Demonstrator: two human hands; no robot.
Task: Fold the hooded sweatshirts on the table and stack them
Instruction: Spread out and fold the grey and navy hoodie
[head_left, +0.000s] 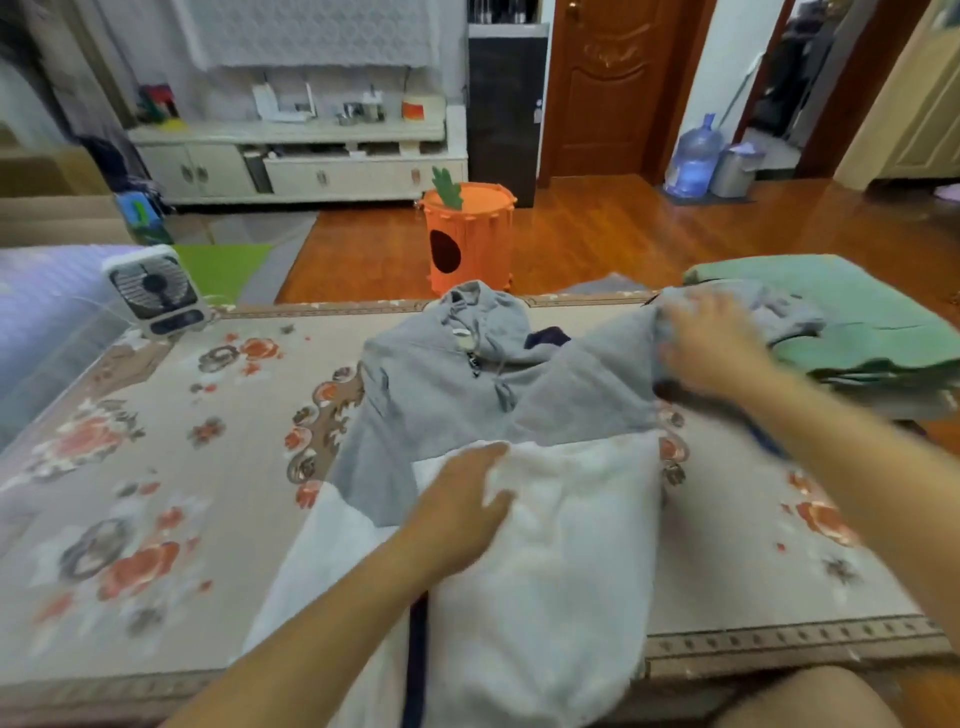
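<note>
From the head camera, a grey-and-white hooded sweatshirt (498, 415) lies spread on the floral-patterned table (182, 467), hood toward the far edge, its white lower half hanging over the near edge and cut off by the bottom of the picture. The left hand (462, 514) rests flat on the white part with fingers relaxed and spread, pressing the cloth down. The right hand (711, 348) is blurred; it lies on the grey sleeve at the sweatshirt's right side, and whether its fingers pinch the fabric or merely rest on it cannot be made out. Just beyond that hand sits a folded green sweatshirt (857, 327) at the table's far right corner, partly cut off by the frame. A small square fan (156, 291) stands at the far left corner. On the floor behind the table is an orange carrot-shaped bin (467, 234).
</note>
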